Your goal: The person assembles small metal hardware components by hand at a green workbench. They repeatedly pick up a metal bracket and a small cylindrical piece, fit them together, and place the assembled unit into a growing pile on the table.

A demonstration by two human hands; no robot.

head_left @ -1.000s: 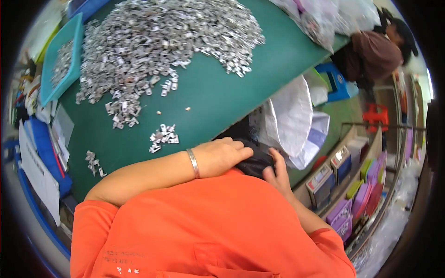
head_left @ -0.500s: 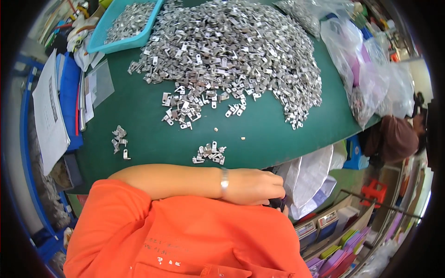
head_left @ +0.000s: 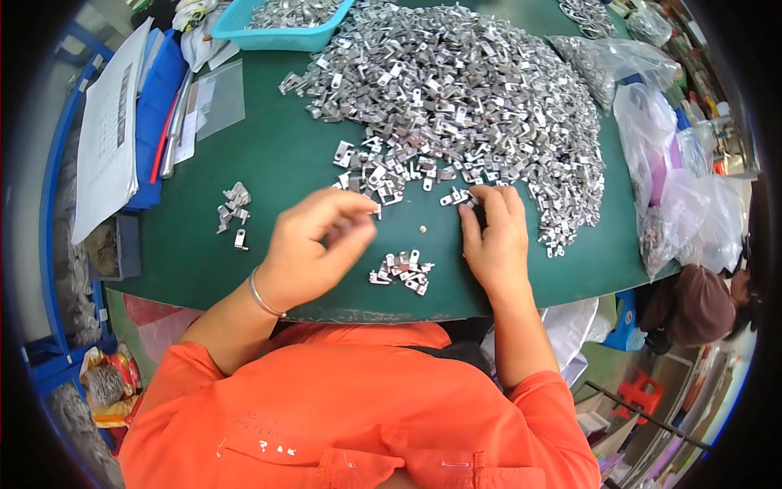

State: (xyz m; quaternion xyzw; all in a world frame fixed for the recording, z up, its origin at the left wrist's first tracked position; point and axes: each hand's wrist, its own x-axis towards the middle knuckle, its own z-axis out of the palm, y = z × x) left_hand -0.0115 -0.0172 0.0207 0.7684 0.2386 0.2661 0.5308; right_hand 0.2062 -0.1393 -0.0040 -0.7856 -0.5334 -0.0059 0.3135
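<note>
My left hand (head_left: 311, 248) hovers over the table left of centre, its thumb and index finger apart with no part visible between them. Its fingertips are close to the lower edge of a big heap of small silvery metal brackets (head_left: 456, 90). At that same edge my right hand (head_left: 498, 232) has thumb and index finger closed around a small metal bracket (head_left: 458, 197); its other fingers curl over and hide part of it. Between my hands and nearer to me lies a small pile of brackets (head_left: 401, 271). Another little group of brackets (head_left: 235, 205) sits farther left.
A light-blue basket (head_left: 281, 39) with metal parts stands at the far left of the green table (head_left: 269, 155). Papers (head_left: 114, 122) and a blue file holder (head_left: 155, 106) line the left side. Clear plastic bags (head_left: 652, 138) crowd the right edge. Another person (head_left: 692, 301) is beyond the right side.
My left arm, which reached across my front to the right beyond the table edge, has swung back over the table. My right hand has come up to the heap's edge. The view has shifted.
</note>
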